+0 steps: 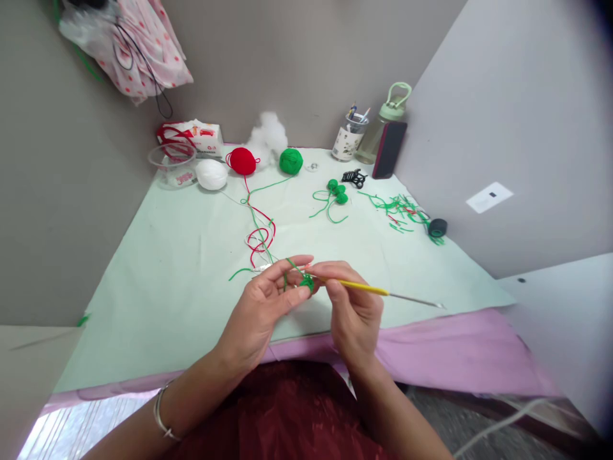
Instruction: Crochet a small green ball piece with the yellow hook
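My left hand (261, 306) pinches a small green crochet piece (306, 282), with green yarn looped over its fingers. My right hand (352, 306) grips a crochet hook (378, 291) with a yellow handle, its metal end pointing right, its tip at the green piece. Both hands hover above the near part of the pale green table cover (167, 268). A green strand runs back toward the green yarn ball (291, 161) at the far side. A red yarn ball (242, 160) trails a red strand toward my hands.
A white yarn ball (211, 174), clear plastic tub (173, 164), tissue pack (198, 135) and stuffing (268, 134) stand at the back. Small green crocheted balls (338, 191), a black hair clip (354, 177), yarn scraps (400, 211), pen cup (348, 137), water bottle (385, 121), phone (389, 150) lie right.
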